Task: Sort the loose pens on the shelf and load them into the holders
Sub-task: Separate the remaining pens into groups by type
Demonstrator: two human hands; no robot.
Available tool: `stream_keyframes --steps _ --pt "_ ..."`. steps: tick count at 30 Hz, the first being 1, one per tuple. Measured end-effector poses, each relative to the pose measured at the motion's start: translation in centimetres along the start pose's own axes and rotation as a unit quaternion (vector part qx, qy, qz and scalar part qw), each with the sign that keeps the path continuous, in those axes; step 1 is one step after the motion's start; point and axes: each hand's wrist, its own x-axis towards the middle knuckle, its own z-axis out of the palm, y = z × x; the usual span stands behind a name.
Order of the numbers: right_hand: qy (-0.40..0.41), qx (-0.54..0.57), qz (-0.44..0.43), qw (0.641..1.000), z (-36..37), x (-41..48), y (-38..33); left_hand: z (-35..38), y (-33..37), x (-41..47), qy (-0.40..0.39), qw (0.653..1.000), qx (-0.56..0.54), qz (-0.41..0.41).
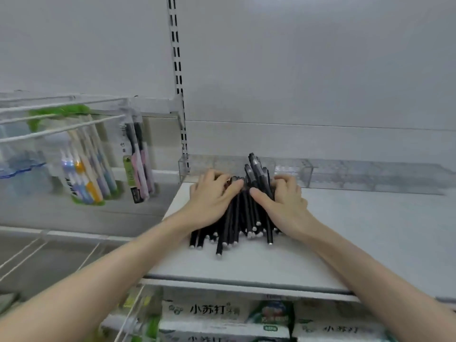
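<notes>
Head view showed a pile of black pens point(235, 218) lying on the shelf point(357, 230), silver ends toward 6 o'clock. Left hand point(212, 196) gripped the pile from 9 o'clock and right hand point(283, 199) from 3 o'clock, fingers curled over it. Clear holders point(293, 170) stood just beyond at 12 o'clock.

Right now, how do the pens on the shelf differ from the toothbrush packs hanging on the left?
The pens are all black; the toothbrush packs show several colours. The pens lie loose in a pile on the shelf; the packs hang from wire hooks. The left hand and right hand hold the pens; nothing touches the packs. Both are long, thin items.
</notes>
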Motion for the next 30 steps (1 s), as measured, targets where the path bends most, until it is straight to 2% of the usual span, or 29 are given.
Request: stream_keyframes --steps 4,7,10,12,20,26,30 --pt "0.009 0.063 0.007 0.998 0.0 -0.3 1.0 -0.3 -0.1 -0.7 -0.024 0.998 -0.06 0.004" --pt "-0.017 0.072 0.015 0.997 -0.1 -0.2 1.8 -0.2 -0.9 -1.1 -0.07 0.997 -0.009 0.016" --pt "-0.021 0.015 0.006 1.0 0.1 0.4 1.9 0.1 -1.5 -0.9 -0.097 0.995 0.024 0.026" --pt "-0.025 -0.023 0.005 0.999 0.3 0.4 1.9 0.2 -1.6 -0.9 -0.094 0.995 0.014 0.033" --pt "-0.033 -0.03 -0.004 0.999 -0.1 0.2 2.0 -0.2 -1.0 -0.7 -0.042 0.998 -0.033 0.023" --pt "0.029 -0.037 -0.024 0.999 -0.8 -0.1 1.8 -1.1 -1.6 0.0 -0.03 0.999 -0.037 0.01" --pt "0.039 -0.049 -0.018 0.998 -0.9 -0.5 1.7 -0.7 -2.5 0.1 -0.025 0.998 -0.051 0.024"
